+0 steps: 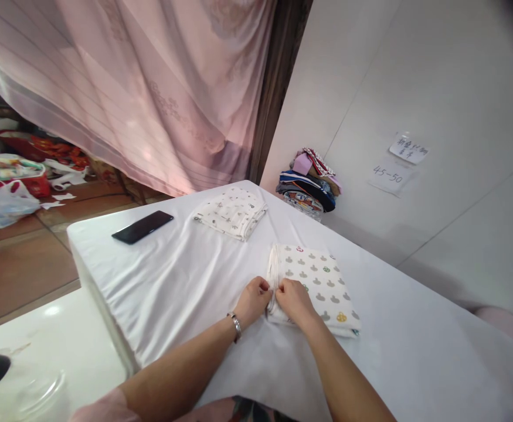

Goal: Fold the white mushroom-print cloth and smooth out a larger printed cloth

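Observation:
Directly in front of me lies a folded white cloth [315, 275] printed with grey mushroom shapes and a few coloured ones. Its layered edges face left. My left hand [254, 299], with a silver bracelet at the wrist, is closed at that left edge, fingertips pinched on the layers. My right hand [295, 300] is closed too, its fingers gripping the cloth's top just beside the left hand; the fingertips are partly hidden. Farther back sits a second folded white cloth [230, 212] with small dark prints, apart from both hands.
A black phone [143, 227] rests on the white-covered table [186, 281], near its far left edge. Folded clothes [309, 181] are stacked by the wall beyond the table's far edge. A pink curtain [163, 88] hangs behind. Bags and boxes [10, 187] stand on the floor at left.

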Tool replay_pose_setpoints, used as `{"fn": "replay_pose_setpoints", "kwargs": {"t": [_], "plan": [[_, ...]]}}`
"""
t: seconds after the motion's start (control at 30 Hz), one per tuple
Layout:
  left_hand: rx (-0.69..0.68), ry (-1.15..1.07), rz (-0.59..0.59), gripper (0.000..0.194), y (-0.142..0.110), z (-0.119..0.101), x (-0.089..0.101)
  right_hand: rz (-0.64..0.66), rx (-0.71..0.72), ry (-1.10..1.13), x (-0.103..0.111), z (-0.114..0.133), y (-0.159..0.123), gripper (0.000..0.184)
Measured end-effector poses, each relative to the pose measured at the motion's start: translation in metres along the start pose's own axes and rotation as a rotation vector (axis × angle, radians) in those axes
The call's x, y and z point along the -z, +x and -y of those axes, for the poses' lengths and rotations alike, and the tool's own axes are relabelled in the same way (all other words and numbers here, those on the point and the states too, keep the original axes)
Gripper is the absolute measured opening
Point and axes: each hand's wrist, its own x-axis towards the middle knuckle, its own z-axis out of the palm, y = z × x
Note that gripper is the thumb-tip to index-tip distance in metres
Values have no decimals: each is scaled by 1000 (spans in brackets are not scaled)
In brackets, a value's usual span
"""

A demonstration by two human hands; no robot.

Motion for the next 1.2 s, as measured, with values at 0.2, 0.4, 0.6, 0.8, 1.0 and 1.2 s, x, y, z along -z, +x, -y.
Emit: {"fn": "replay_pose_setpoints", "kwargs": {"t": [0.2,0.4,0.6,0.8,1.0,1.2], "plan": [[-10,-40,25,4,3,4,-2,-49,9,215,0,-2,-2,17],[-3,-78,50,5,1,3,-2,-98,19,195,-5,3,1,17],[-3,-101,59,6,1,2,-1,-64,40,178,-5,4,3,18],[-81,-19,29,14,-5,2,-2,220,-16,488,0,-10,5,25],[-186,139,-25,8,-4,8,-7,276,113,414,22,-19,25,23],[-200,146,-7,10,-5,8,-6,88,-8,88,34,-17,90,42]]}}
